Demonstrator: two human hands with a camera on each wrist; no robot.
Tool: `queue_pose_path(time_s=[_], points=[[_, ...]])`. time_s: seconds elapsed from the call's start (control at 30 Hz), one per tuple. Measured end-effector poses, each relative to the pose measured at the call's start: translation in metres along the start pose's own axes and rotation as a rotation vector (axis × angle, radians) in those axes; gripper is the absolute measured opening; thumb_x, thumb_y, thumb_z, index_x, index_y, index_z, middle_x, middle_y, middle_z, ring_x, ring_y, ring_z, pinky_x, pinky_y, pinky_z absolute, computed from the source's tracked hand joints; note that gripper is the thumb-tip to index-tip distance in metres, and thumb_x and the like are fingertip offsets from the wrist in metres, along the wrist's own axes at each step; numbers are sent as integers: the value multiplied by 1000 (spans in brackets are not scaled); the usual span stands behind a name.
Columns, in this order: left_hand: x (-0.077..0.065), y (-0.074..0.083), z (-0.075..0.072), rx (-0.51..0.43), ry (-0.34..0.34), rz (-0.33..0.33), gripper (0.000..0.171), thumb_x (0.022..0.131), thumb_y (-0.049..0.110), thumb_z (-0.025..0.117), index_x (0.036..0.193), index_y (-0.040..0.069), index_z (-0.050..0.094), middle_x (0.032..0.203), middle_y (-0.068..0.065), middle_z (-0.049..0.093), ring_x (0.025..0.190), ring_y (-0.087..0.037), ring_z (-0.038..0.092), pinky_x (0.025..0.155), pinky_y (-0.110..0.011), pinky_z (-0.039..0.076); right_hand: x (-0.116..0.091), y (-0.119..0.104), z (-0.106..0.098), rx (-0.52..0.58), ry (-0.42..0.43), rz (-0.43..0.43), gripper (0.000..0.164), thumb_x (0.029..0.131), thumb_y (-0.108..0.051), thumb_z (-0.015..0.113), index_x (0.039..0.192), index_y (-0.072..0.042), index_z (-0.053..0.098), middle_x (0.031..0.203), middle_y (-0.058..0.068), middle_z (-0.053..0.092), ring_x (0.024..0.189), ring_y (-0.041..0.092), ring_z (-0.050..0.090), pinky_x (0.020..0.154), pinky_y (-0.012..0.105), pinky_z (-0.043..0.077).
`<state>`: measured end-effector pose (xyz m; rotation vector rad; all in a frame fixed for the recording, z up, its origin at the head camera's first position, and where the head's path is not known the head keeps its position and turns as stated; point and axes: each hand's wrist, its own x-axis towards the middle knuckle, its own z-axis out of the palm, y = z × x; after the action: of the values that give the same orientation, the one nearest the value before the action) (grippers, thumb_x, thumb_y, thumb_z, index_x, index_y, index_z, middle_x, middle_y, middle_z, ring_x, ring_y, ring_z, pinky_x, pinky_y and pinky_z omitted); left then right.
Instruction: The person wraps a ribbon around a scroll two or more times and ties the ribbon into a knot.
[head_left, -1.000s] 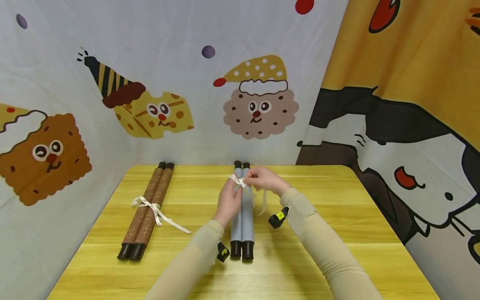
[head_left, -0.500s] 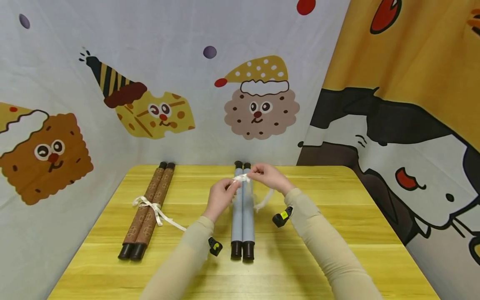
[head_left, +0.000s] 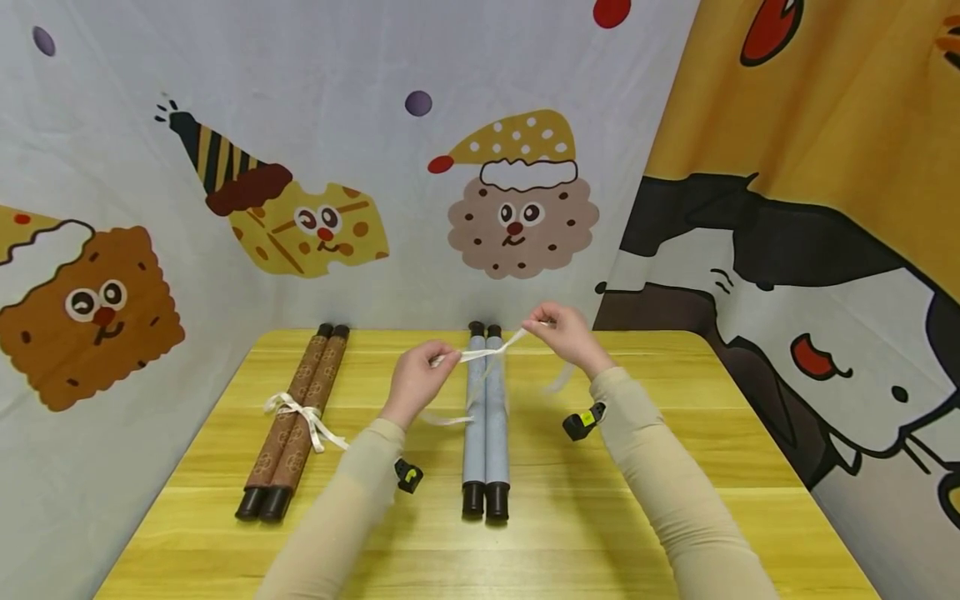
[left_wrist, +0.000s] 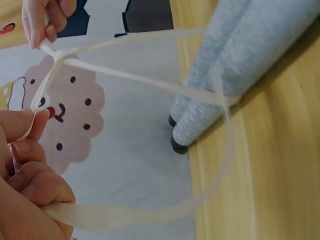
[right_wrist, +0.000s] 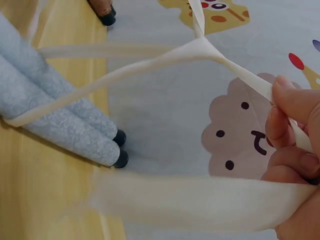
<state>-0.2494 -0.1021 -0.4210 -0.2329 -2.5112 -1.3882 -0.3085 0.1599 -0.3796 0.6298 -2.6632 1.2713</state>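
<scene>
A pale blue scroll (head_left: 496,450), rolled from both ends into two parallel rolls with black end knobs, lies on the table. A white ribbon (right_wrist: 197,49) loops round it and rises to a crossing above the rolls. My left hand (head_left: 417,379) pinches one ribbon end between thumb and forefinger, left of the scroll. To the right and slightly farther back, my right hand (head_left: 567,336) pinches the other end. Both strands run fairly straight from the crossing to the fingers. Loose tails of ribbon hang from each hand. Neither hand touches the rolls.
A brown patterned scroll (head_left: 283,433), bound with a white ribbon bow (head_left: 300,408), lies at the left of the wood-grain table (head_left: 637,500). A printed cloth backdrop (head_left: 360,67) stands right behind the table's far edge.
Both hands have moved apart and up from the rolls, left hand leftward, right hand rightward. The ribbon between them has lengthened and lifted, its crossing now above the scroll.
</scene>
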Motion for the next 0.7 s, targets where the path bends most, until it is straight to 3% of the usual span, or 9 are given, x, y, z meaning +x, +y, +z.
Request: queue_pose_path(time_s=[0.23,0.47,0.7], points=[[-1,-19,-8,81,-30,-40,18,95,28,68,96,10,75,84,-2,68,63,-19,49,60,-34,41,-5,7,-2,-30,42,92,17,99,-24,64,90,-9,64,87,8,67,77,24,55,71,38,45],[-1,-40,-17,142,-41,-64,24,96,30,66,101,8,75,100,-7,72,85,-23,65,79,-44,52,-11,19,-6,-39,82,122,18,100,-23,62,92,-7,63,88,9,70,81,22,64,65,34,43],[-3,-50,-21,144,-74,-65,25,97,29,65,103,7,75,101,-7,73,89,-25,66,81,-47,52,-10,13,-4,-16,80,84,18,102,-24,59,93,-8,59,88,10,72,54,18,41,49,28,32]])
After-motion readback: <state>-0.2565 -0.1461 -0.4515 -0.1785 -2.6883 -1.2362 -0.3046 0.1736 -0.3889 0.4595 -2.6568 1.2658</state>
